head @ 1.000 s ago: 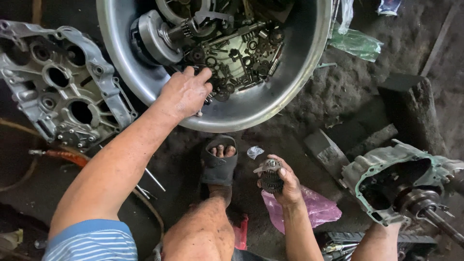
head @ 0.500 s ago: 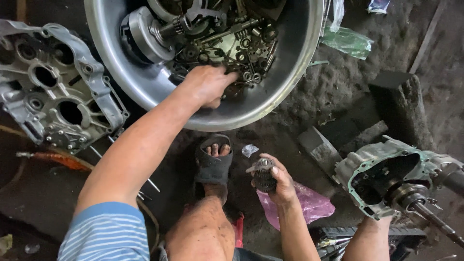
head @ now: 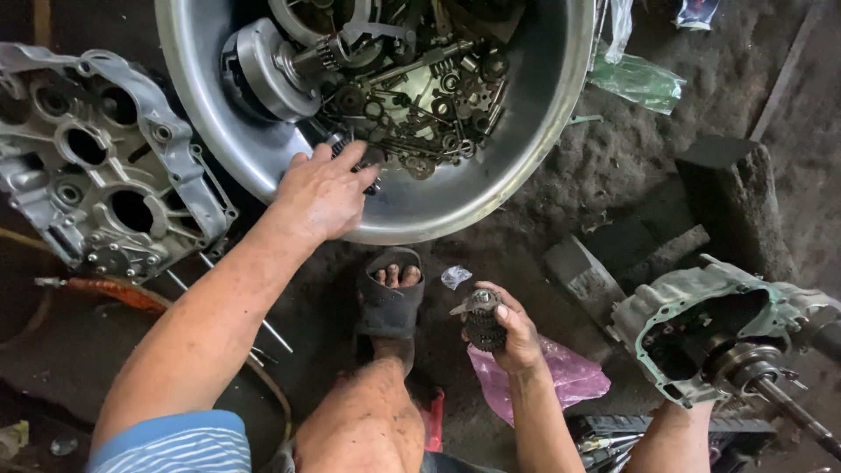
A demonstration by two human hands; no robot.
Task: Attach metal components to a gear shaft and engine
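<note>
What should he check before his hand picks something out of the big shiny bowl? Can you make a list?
1. Left hand is over the rim of the metal bowl, fingers among the small parts: ok.
2. Left fingers have closed on a part: cannot tell, they hide what is under them.
3. Right hand holds the stack of gears firmly: ok.
4. Bowl sits flat on the ground: cannot tell, its base is hidden.
5. Sandalled foot is clear of the bowl: not ok, the toes are right at the rim.
</note>
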